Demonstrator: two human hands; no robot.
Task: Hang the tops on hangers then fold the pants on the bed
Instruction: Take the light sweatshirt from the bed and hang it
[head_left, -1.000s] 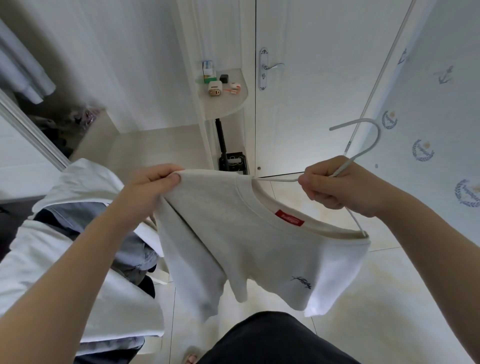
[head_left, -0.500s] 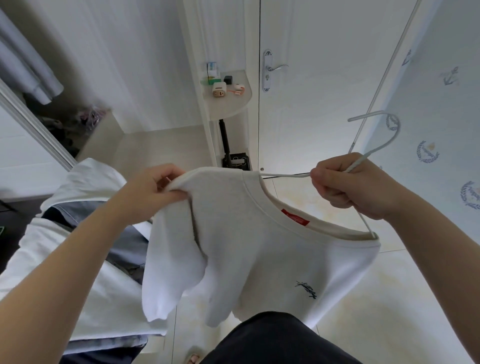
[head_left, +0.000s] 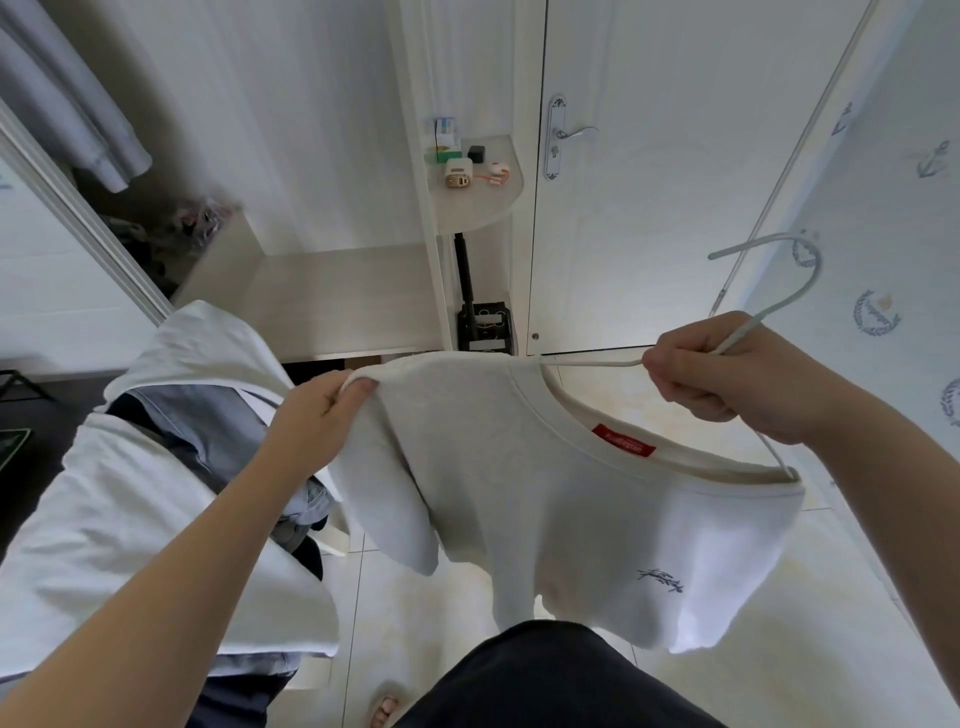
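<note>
The top (head_left: 519, 467) hangs in the air before the person, on the hanger (head_left: 592, 363). Over the last second its left sleeve has dropped free and the shoulder has been drawn out flat. The left hand (head_left: 322, 415) pinches that shoulder; the right hand (head_left: 727, 379) is fisted round the hanger's neck. The top looks nearly seated. Other clothes (head_left: 156, 467) wait just to the left.
</note>
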